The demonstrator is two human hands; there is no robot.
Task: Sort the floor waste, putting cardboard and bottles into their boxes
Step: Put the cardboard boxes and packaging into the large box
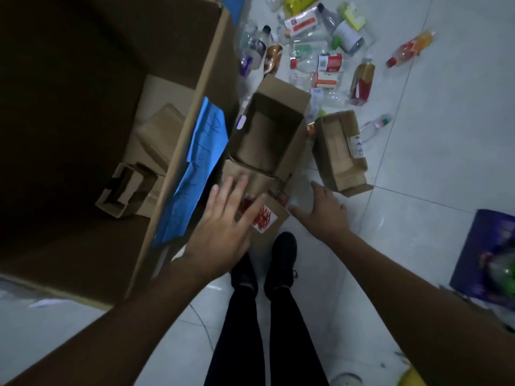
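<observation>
A big open cardboard box (178, 140) fills the left of the view, with several flattened cardboard pieces (156, 137) lying inside. Beside it on the floor lies an open small carton (289, 107) with a red-marked white label on its near flap. My left hand (223, 221) hovers open, fingers spread, over that flap. My right hand (323, 210) is open just right of the carton, above the tile. Another small carton (340, 154) lies to the right. Several plastic bottles (315, 48) are scattered on the floor beyond.
A blue paper sheet (195, 168) hangs on the big box's right wall. A purple container (490, 260) holding bottles stands at the right edge. My two feet in black shoes (264, 263) stand on the white tile just behind the carton.
</observation>
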